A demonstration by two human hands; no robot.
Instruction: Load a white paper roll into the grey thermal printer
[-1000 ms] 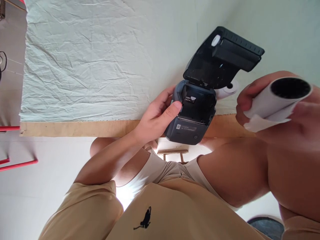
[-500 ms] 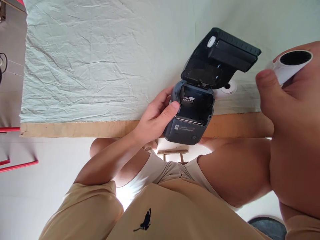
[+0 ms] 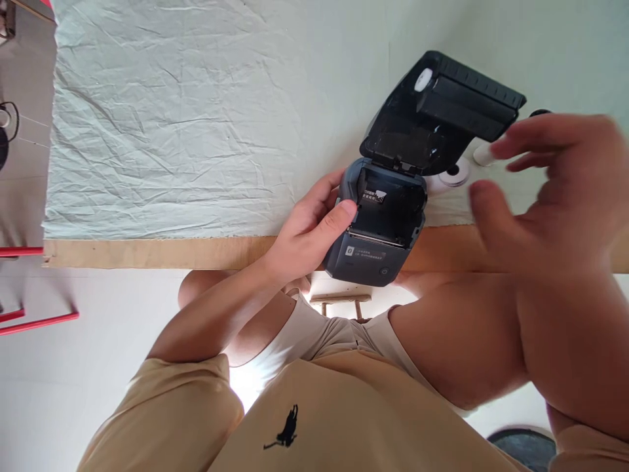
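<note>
Left hand (image 3: pixel 309 237) wrapped round open-lidded printer (image 3: pixel 366 262) | right hand (image 3: pixel 565 196) spread wide | white roll (image 3: pixel 460 177) between them | step: steadying printer, I'd say | any right-hand grasp needs narrower fingers

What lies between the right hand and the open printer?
A white roll on the cloth and, by the right hand, part of another white thing, in the head view.

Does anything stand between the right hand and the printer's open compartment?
Nothing visible blocks the gap from the right hand to the open compartment. The printer's raised lid stands at the compartment's far side, and a white roll lies partly hidden behind the printer.
</note>
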